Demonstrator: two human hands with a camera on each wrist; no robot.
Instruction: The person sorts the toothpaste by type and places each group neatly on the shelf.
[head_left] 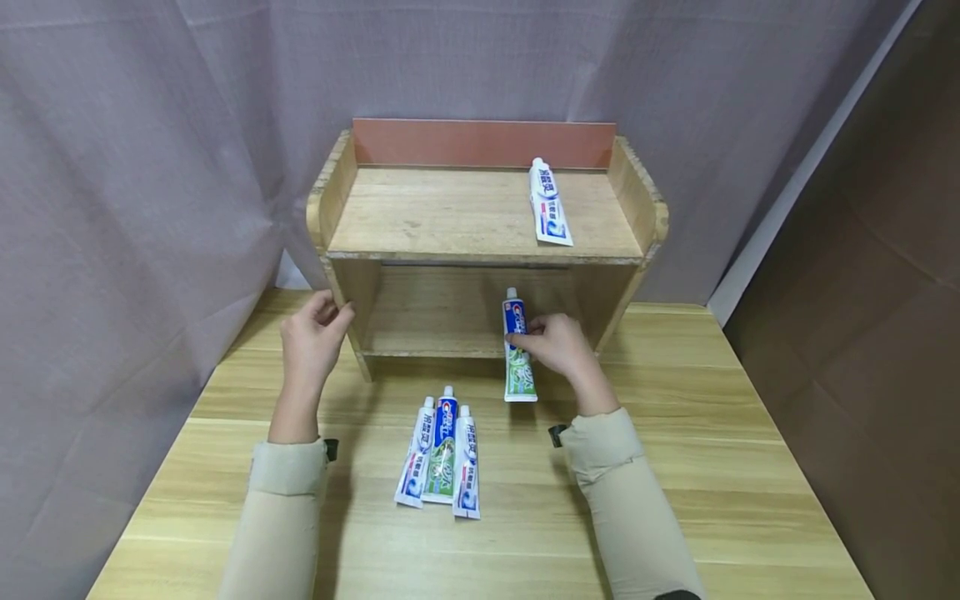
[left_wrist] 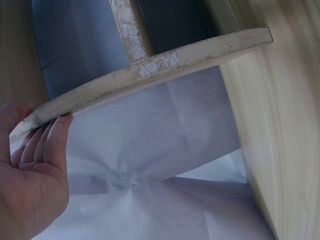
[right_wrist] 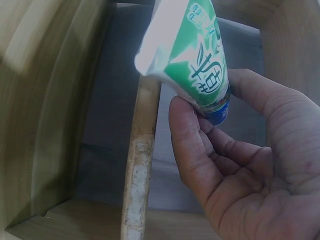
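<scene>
My right hand [head_left: 558, 343] pinches a blue and green toothpaste tube [head_left: 517, 367] by its side, cap pointing away, at the front of the lower shelf board. In the right wrist view the tube [right_wrist: 200, 55] sits between thumb and fingers, its flat end toward the camera. My left hand [head_left: 313, 337] grips the left side panel of the wooden shelf [head_left: 480, 212]; the left wrist view shows thumb and fingers on either side of the panel's edge [left_wrist: 100, 90]. A white and blue toothpaste tube [head_left: 550, 204] lies on the upper board, right of its middle.
On the table [head_left: 525, 517] in front of the shelf lie three tubes side by side: a white one [head_left: 416, 454], a blue and green one [head_left: 441, 450] and another white one [head_left: 467, 467]. A grey curtain [head_left: 480, 58] hangs behind the shelf. Brown cloth [head_left: 855, 250] borders the table's right side.
</scene>
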